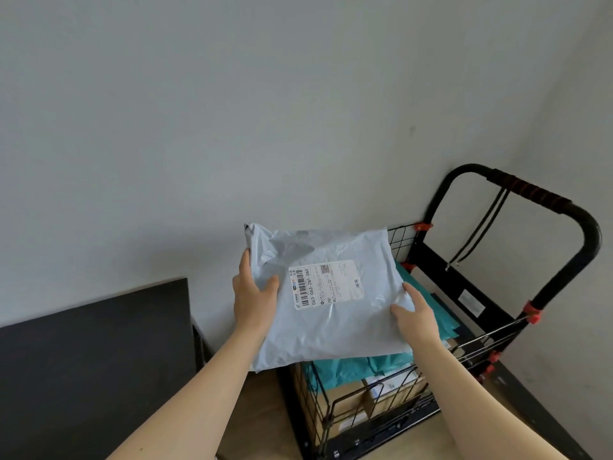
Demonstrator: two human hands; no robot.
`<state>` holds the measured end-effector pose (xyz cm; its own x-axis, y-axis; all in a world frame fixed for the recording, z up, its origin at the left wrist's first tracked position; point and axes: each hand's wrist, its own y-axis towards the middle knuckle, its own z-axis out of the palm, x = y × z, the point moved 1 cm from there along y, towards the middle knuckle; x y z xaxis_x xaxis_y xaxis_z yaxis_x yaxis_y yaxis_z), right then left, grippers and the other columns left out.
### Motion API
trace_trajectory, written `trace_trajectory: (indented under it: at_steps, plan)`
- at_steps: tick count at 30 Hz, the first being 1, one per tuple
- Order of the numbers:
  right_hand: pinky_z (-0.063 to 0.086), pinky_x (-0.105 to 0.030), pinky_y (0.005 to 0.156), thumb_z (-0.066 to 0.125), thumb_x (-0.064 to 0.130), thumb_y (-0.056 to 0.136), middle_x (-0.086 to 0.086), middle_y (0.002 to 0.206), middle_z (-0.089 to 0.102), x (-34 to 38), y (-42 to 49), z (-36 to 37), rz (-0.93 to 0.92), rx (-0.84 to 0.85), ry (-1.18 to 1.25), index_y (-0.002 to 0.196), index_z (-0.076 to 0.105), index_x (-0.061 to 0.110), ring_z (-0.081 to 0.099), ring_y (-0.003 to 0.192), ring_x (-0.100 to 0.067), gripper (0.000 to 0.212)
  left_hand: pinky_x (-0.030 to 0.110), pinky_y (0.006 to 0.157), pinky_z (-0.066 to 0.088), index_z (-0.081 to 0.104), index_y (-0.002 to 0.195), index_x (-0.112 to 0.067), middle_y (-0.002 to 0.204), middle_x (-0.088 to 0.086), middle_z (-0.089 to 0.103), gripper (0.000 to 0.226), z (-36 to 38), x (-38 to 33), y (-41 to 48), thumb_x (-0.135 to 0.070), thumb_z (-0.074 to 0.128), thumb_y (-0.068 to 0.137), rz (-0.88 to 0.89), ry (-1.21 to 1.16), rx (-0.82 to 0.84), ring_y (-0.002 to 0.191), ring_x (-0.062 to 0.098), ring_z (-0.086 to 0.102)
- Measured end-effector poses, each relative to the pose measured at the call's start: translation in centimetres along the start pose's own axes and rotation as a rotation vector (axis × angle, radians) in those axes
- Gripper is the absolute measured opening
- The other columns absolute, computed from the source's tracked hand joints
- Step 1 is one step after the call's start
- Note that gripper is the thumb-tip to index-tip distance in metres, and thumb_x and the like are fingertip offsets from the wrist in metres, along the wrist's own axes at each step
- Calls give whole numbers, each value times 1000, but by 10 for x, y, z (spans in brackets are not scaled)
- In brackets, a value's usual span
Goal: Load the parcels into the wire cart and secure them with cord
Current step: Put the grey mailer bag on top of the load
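Puffy grey mailer (331, 327) with a white barcode label (326, 283) is held tilted over the black wire cart (428, 257), overhanging its left side. Under it are teal bags (351, 366) on cardboard boxes (345, 403). Black cord (482, 227) just dangles from the cart's handle (527, 189).

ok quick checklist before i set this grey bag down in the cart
1. Grip: left hand and right hand hold opposite edges of the grey parcel: ok.
2. Alignment: the parcel's left part hangs out past the left side of the wire cart: not ok, shift it right.
3. Landing spot: teal mailers lie fairly flat on the cardboard boxes: ok.
4. Cord out of the way: it hangs from the cart handle, behind the load: ok.
5. Cart will stay put: its wheels are not visible: cannot tell.
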<state>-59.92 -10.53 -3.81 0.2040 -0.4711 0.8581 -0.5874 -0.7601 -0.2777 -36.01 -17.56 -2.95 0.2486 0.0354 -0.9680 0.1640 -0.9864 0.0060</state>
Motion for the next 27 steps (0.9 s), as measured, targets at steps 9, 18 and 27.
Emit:
trace_trajectory:
  at_steps: [9,18,27]
  plan:
    - [38,-32,78,44,15,96,-8,141,43,-11,107,-29,107,-51,-92,142,36,33,48,109,-29,50,40,104,37,17,148,-31,148,5,29,78,112,19,64,-27,63,85,-93,51,103,133,25,36]
    - [41,-32,76,43,10,95,-8,137,47,-40,199,-41,200,-23,-215,141,38,31,47,95,-24,51,29,83,41,21,147,-33,141,0,37,83,197,63,97,-30,69,79,-206,46,133,114,14,47]
    - [43,-30,72,43,14,95,-12,119,55,-74,288,-38,188,206,-437,145,31,26,48,85,-24,52,30,83,39,29,145,-24,135,4,43,76,251,103,104,-26,69,81,-372,177,-15,117,22,49]
